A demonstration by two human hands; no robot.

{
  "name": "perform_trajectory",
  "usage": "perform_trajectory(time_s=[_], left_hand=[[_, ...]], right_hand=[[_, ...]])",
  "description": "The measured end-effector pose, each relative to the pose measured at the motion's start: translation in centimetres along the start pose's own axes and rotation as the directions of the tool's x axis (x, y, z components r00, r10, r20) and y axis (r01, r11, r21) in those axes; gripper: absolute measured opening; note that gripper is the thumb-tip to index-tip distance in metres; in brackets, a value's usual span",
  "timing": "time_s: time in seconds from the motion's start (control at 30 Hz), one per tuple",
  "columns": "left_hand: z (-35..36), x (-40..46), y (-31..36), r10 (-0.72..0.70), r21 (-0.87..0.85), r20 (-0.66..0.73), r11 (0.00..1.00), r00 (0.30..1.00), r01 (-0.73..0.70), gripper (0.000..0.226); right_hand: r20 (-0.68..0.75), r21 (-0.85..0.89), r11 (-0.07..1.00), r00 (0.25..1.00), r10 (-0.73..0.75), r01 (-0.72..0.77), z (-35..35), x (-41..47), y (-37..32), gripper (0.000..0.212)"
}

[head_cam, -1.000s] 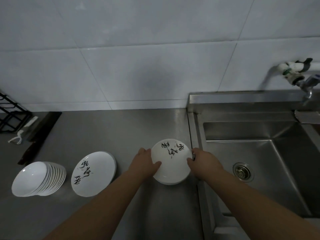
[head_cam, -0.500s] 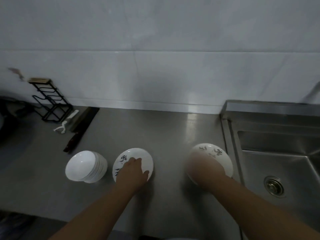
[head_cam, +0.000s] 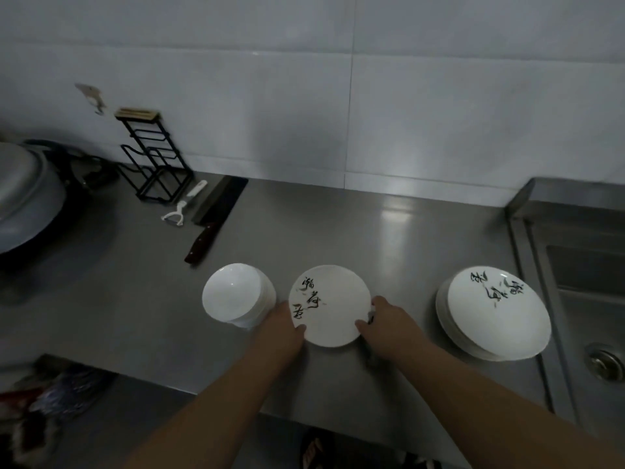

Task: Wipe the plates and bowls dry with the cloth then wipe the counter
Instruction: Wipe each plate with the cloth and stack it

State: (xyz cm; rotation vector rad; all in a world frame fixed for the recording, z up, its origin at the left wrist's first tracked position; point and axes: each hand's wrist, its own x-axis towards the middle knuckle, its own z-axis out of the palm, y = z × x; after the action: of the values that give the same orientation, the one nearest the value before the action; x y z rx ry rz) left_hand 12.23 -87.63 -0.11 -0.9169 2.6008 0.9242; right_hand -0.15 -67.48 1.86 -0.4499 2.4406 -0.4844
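both hands, left hand [head_cam: 282,328] and right hand [head_cam: 389,324], pinch the middle plate [head_cam: 329,304] by its rim; next likely lifting it, though no cloth shows.

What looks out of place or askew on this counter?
The stack of bowls leans sideways, fanned rather than squarely nested. A cleaver and peeler lie loose on the counter beside the black rack. No cloth is visible.

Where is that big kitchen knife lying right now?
The knife lies on the steel counter at the back left, beside the white peeler and in front of the black wire rack, beyond the stack of bowls.
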Motion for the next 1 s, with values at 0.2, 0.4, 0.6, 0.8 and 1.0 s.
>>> perform_trajectory(time_s=[0.2,0.4,0.6,0.8,1.0], left_hand=[[0.2,0.7,-1.2,0.03,-0.093,-0.06,0.995,0.998,-0.035,0.037],[-0.6,-0.4,-0.4,0.082,-0.229,-0.117,0.967,0.99,-0.107,0.044],[1.1,-3.4,0.5,0.169,-0.23,-0.022,0.958,0.985,-0.169,0.057],[5.8,-6.5,1.9,0.275,-0.242,0.076,0.938,0.959,-0.249,0.064],[9.5,-7.7,3.5,0.271,-0.231,0.143,0.944,0.952,-0.234,0.065]], right_hand=[[-0.069,0.11,0.991,0.994,0.08,-0.072,1.9,0.7,-0.7,0.053],[-0.172,0.301,0.951,0.976,0.131,-0.075,2.1,-1.3,-0.2,0.055],[-0.229,0.344,0.93,0.95,0.213,-0.126,1.9,-5.9,2.8,0.055],[-0.179,0.356,0.905,0.933,0.312,-0.235,2.7,-10.5,8.2,0.052],[-0.137,0.355,0.884,0.919,0.371,-0.304,3.2,-12.0,12.0,0.051]])
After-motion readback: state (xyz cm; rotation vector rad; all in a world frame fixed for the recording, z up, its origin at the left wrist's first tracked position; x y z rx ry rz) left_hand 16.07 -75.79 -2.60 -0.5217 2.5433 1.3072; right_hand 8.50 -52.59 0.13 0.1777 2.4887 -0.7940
